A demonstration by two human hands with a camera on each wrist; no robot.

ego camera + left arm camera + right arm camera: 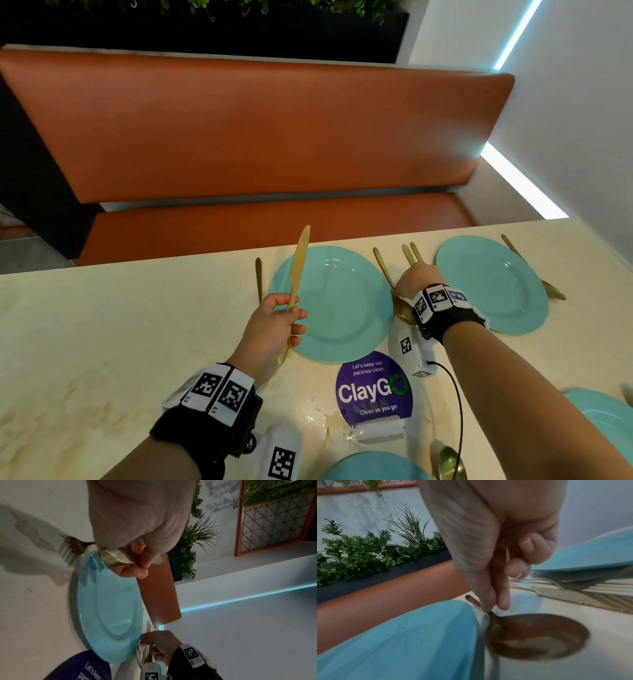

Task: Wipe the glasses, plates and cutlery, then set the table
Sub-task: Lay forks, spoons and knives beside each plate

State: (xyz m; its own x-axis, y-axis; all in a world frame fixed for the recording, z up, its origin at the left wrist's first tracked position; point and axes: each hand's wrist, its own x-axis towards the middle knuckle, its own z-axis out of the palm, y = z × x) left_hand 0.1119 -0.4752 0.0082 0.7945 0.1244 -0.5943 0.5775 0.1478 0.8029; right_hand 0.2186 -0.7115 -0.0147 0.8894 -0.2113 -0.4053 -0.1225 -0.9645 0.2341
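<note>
My left hand (291,320) grips a gold knife (298,263) by its handle and holds it upright, blade up, at the left rim of the middle teal plate (339,305). Its fingers curl round the knife handle (116,559) in the left wrist view. A gold fork (258,277) lies left of that plate. My right hand (412,282) is down between the two far plates; thumb and forefinger (503,601) pinch the handle of a gold spoon (536,635) lying on the table. A knife (576,597) and a fork (563,586) lie beside the right teal plate (489,284).
A purple "ClayGo" sign (373,387) stands in front of the middle plate on the cream table (102,342). Two more teal plates (373,467) (609,418) and a spoon (448,462) sit at the near edge. Another spoon (551,291) lies at the far right. An orange bench (257,130) runs behind.
</note>
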